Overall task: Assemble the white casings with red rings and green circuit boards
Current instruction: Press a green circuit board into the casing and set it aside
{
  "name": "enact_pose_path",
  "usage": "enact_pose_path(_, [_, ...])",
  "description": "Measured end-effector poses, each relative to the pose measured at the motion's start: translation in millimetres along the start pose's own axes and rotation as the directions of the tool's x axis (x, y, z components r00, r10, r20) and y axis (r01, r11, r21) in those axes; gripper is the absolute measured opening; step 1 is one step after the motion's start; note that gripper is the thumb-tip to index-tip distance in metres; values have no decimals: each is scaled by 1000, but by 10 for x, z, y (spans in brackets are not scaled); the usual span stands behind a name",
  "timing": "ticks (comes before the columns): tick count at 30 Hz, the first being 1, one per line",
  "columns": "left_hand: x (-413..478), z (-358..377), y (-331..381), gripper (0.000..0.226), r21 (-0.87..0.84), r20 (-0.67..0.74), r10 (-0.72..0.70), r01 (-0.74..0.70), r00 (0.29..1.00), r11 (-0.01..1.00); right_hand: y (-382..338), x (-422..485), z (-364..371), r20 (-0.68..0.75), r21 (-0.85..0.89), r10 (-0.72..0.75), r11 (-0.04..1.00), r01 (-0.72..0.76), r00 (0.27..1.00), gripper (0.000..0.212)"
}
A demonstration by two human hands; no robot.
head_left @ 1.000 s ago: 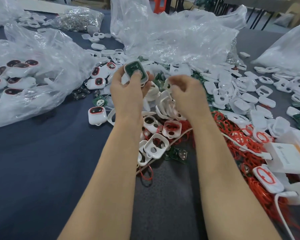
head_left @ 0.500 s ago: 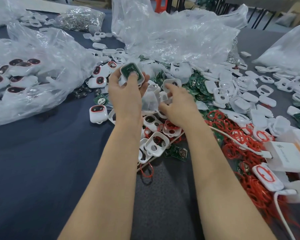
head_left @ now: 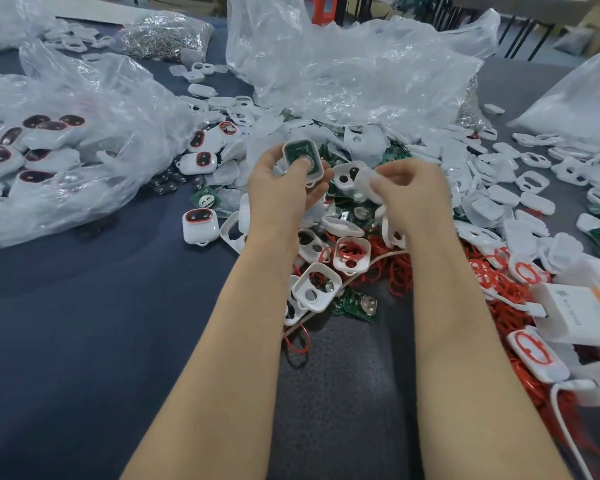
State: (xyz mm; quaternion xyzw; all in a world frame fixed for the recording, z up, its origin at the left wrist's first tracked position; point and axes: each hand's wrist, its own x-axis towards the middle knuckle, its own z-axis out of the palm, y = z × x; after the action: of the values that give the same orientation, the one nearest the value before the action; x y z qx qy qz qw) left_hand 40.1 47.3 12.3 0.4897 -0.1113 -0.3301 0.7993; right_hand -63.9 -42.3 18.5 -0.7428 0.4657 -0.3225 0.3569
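Over the cluttered dark table (head_left: 84, 323), left hand (head_left: 284, 194) grips a casing (head_left: 319, 170) holding its green board (head_left: 297, 151), right hand (head_left: 414, 192) pinches a blurred white piece (head_left: 365, 183), and misaligning them may pop the board out.

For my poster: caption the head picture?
Left hand holds a board-filled white casing while right hand pinches a white part.

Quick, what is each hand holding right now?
Left hand: grips a white casing with a green circuit board in it.
Right hand: pinches a white plastic piece, too blurred to name.
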Motion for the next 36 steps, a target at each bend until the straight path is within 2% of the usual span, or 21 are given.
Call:
enact_pose_path(2, [-6, 23, -17, 23, 47, 45, -14, 12, 999, 999, 15, -13, -70, -22, 331, 75, 942, -64, 997, 9])
enact_pose_path(4, [-22, 52, -46, 22, 118, 92, -22, 11, 995, 993, 3, -42, -78, 82, 613, 123, 776, -147, 989, 10])
enact_pose_path(5, [-28, 63, -62, 24, 146, 109, -21, 5, 994, 989, -3, -53, -68, 122, 670, 124, 722, -174, 985, 10])
enact_pose_path(7, [-35, 76, -87, 26, 168, 133, -14, -9, 991, 986, -20, -76, -33, 155, 707, 114, 681, -191, 981, 8])
enact_pose_path(11, [-24, 80, -105, 24, 179, 148, 11, -37, 989, 983, -40, -103, 34, 173, 727, 112, 656, -204, 978, 6])
enact_pose_path(16, [-34, 94, -104, 23, 175, 148, -2, -24, 989, 984, -12, -79, 81, 126, 648, 122, 742, -175, 984, 6])
enact_pose_path(20, [-24, 98, -112, 24, 176, 151, -38, 11, 988, 984, -21, -97, 76, 153, 696, 117, 692, -192, 981, 7])
enact_pose_path(27, [-32, 104, -92, 23, 90, 143, -81, 69, 986, 994, -25, -97, 32, 154, 713, 144, 669, -211, 978, 3])
enact_pose_path(30, [-30, 102, -97, 25, 92, 146, -73, 59, 987, 994, -30, -114, 21, 156, 741, 97, 647, -181, 983, 5])
enact_pose_path(33, [-23, 103, -107, 28, 129, 147, -75, 56, 986, 990, -42, -132, 50, 100, 673, 16, 735, -79, 995, 7])
enact_pose_path(36, [-7, 106, -123, 29, 158, 152, -62, 38, 986, 987, -32, -126, 118, 1, 456, -54, 889, 48, 999, 10])
